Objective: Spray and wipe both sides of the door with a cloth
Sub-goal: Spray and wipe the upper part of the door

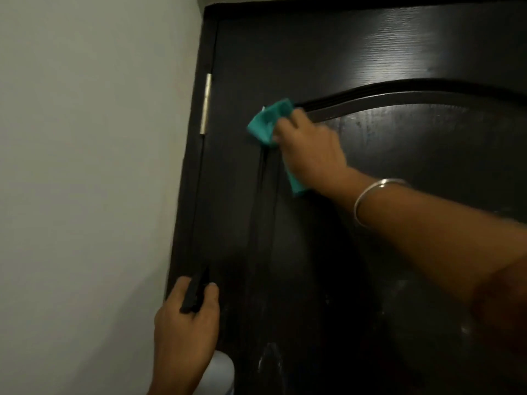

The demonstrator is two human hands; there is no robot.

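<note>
A dark, almost black door [370,52] with an arched raised moulding fills the right of the head view. My right hand [309,146] presses a teal cloth [265,124] against the door at the upper left corner of the moulding, fingers curled round the cloth. A silver bangle sits on that wrist. My left hand [185,323] grips a spray bottle low down by the door's hinge side; its black trigger head [195,295] sticks up between the fingers and its pale body [222,372] shows below the hand.
A white wall [85,166] runs along the left, meeting the dark door frame [196,155]. A metal hinge [206,104] sits on the frame near the cloth. Smears and pale streaks show on the lower door panel [271,363].
</note>
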